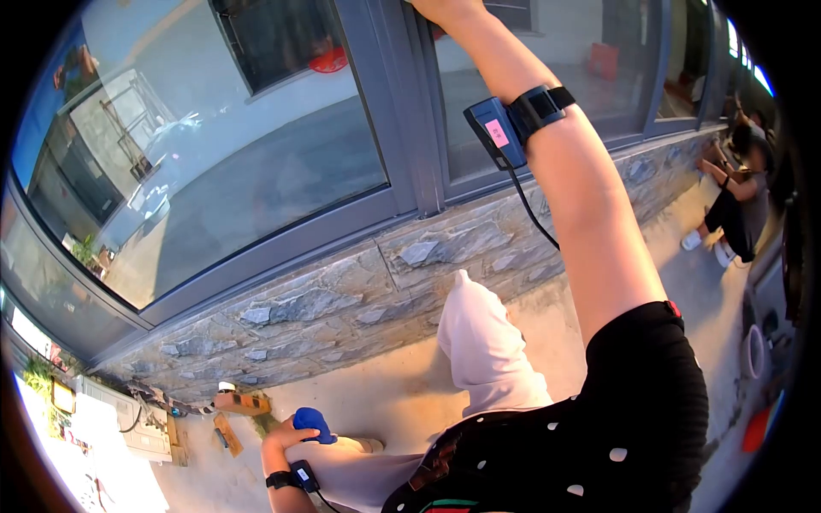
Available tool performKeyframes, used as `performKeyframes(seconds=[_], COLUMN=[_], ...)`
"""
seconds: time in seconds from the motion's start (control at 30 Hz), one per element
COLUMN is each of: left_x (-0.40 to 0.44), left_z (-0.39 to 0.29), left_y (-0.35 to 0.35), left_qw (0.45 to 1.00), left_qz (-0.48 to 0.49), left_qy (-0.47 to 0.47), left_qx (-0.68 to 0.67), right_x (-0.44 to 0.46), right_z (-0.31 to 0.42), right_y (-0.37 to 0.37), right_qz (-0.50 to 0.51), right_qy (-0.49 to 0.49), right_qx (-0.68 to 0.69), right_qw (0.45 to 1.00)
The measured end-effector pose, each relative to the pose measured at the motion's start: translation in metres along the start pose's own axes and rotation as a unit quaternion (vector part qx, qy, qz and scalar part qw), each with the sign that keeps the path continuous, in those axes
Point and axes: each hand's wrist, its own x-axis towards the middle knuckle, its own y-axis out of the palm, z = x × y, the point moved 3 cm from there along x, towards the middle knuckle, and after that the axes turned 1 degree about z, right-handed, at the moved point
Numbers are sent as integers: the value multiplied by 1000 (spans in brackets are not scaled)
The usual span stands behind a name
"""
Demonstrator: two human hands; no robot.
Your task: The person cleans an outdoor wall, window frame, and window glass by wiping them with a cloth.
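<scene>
At the lower left, my left hand (pixel 295 436) rests by my left knee with its fingers closed around a bunched blue cloth (pixel 314 424). My right arm stretches up across the window, and my right hand (pixel 446 7) is at the top edge beside the grey window frame (pixel 402 103). Only the part near the wrist shows there; its fingers are cut off, so what it holds or touches is hidden. A large glass pane (pixel 256 162) lies left of the frame post, with reflections on it. Both forearms wear black straps with small cabled boxes.
Below the window runs a rough stone wall (pixel 299 308). Another person (pixel 746 192) crouches by it at the far right. A brick (pixel 242 402) and a small wooden-looking piece (pixel 227 434) lie at the lower left. A round pale container (pixel 753 352) stands at the right.
</scene>
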Motion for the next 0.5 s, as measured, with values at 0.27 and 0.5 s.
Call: performKeyframes(seconds=[0.27, 0.5], left_x=[2, 6], left_z=[-6, 4], left_y=[4, 4], left_qw=[1000, 1000], left_qz=[-4, -13], left_qy=[-10, 0], left_qx=[-20, 12], right_x=[-229, -308], right_z=[39, 56], right_y=[-31, -60], right_qz=[156, 307], right_qy=[-12, -51], right_qx=[13, 82], right_qw=[988, 947])
